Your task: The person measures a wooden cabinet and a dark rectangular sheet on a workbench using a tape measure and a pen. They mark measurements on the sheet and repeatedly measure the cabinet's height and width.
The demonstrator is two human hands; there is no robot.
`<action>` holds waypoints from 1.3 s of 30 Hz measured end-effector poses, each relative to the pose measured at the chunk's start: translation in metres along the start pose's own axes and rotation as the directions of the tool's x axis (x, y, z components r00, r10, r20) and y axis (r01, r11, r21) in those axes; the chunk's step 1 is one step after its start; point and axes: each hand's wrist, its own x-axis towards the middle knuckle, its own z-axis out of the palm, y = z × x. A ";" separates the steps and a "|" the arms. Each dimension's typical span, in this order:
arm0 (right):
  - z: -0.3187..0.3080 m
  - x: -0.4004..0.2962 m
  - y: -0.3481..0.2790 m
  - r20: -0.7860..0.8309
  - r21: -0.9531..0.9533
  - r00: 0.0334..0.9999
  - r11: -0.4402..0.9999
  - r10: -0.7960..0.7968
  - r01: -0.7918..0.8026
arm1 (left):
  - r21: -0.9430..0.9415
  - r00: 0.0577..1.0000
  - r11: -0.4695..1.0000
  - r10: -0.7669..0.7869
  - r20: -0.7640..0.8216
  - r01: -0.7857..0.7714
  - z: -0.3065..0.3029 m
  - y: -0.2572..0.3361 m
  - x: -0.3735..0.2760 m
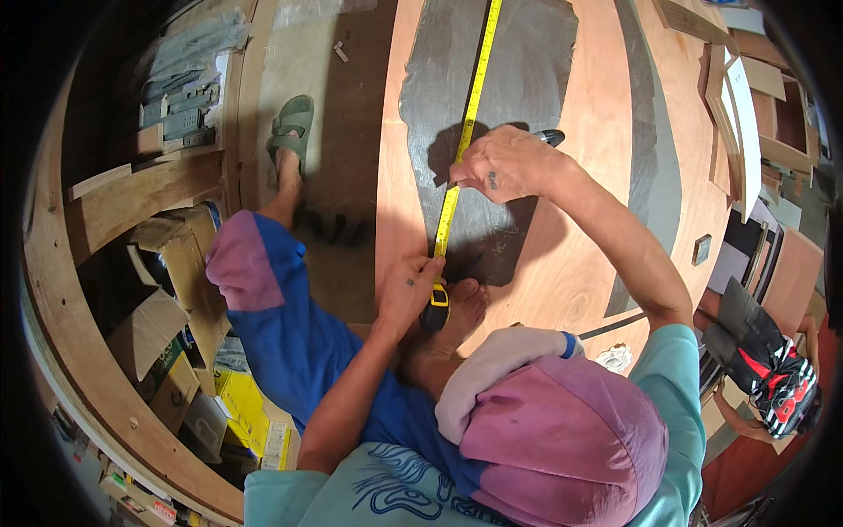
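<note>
A yellow tape measure blade [475, 99] runs out over a dark, uneven-edged patch [490, 66] on a light wooden panel [596, 85]. My left hand [411, 283] grips the blade just above the black and yellow tape measure case [435, 308], which rests by my bare foot. Farther up the blade, my right hand [504, 165] pinches it at the edge; a dark, capped marker-like tool [550, 137] sticks out from behind this hand. The far end of the blade lies beyond the top of the view.
My sandalled foot [292, 132] stands on the floor at left. Wooden shelving [145, 197] with cardboard boxes [148, 329] curves along the left. A small block [702, 250] lies on the panel. Stacked boards [741, 132] and a bending co-worker [767, 369] are at right.
</note>
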 end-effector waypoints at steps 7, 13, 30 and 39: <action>0.003 0.012 0.000 -0.004 -0.064 0.996 0.994 -0.094 0.093 | -0.095 0.999 0.995 0.008 -0.031 -0.011 0.003 -0.007 -0.001; 0.002 0.013 -0.001 0.025 -0.080 0.995 0.992 -0.097 0.098 | -0.082 1.000 0.997 0.013 -0.014 -0.014 0.000 -0.010 0.000; -0.005 0.005 -0.012 0.057 -0.069 0.998 0.998 0.010 -0.006 | -0.176 0.993 0.978 0.114 0.011 -0.110 0.003 -0.030 0.010; -0.013 0.009 -0.017 0.042 0.072 0.998 0.997 0.036 -0.039 | -0.329 0.992 0.939 0.121 0.035 -0.103 0.003 -0.029 0.005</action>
